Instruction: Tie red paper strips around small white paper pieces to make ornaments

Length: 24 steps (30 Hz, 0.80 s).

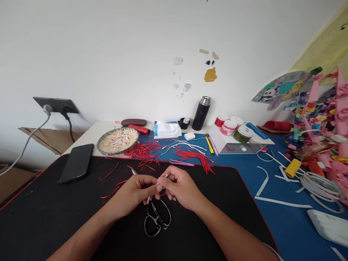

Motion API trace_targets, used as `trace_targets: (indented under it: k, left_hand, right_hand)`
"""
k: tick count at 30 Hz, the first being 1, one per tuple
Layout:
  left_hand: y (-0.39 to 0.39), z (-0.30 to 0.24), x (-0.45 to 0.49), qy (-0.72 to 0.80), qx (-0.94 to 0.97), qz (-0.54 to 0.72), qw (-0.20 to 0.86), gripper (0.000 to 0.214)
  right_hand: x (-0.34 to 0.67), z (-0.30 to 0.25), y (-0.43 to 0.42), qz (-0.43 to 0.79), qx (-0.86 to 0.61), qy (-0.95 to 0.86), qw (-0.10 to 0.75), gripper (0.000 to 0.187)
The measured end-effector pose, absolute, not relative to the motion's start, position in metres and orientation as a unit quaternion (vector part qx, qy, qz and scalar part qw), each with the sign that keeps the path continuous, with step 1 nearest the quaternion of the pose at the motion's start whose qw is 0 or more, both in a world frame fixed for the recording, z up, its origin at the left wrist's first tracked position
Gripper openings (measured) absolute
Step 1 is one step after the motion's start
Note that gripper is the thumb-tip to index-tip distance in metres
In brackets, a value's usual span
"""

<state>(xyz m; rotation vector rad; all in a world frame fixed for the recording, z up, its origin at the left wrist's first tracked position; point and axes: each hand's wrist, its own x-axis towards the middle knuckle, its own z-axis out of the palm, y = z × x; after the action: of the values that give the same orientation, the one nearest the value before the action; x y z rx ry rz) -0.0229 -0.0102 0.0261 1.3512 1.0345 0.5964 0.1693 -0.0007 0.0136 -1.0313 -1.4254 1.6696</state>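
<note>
Both my hands meet over the black mat [54, 217] near its middle. My left hand [137, 190] is closed, pinching one end of a small white strip [161, 181]. My right hand [181, 188] is closed too and pinches the other end of the same strip. A pair of scissors [156, 219] lies on the mat just below my hands, partly hidden by my left hand, its tip [133, 170] poking out behind it. Red paper strips [190, 156] and white strips [185, 145] lie scattered just beyond my hands.
A black phone [77, 163] lies at the mat's left. A woven basket [118, 140], red thread spool [140, 129], tissue pack [166, 129], black flask [201, 113] and paint jars [230, 127] stand at the back. Paper crafts [320, 119] and white strips [272, 181] crowd the blue mat on the right.
</note>
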Motion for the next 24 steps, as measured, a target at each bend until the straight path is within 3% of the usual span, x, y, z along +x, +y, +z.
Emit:
trace_targets:
  k: [12,20,24]
  left_hand:
    - [-0.012,0.025,-0.022,0.443,0.607,0.257,0.608,0.044]
    - [-0.009,0.018,-0.027,0.396,0.531,0.286,0.692,0.048]
    - [-0.010,0.017,-0.030,0.385,0.508,0.280,0.718,0.039]
  right_hand:
    - [0.169,0.012,-0.001,0.649,-0.408,-0.551,0.329,0.037]
    - [0.169,0.012,0.000,0.661,-0.398,-0.530,0.353,0.045]
    - [0.170,0.012,0.000,0.666,-0.394,-0.526,0.353,0.045]
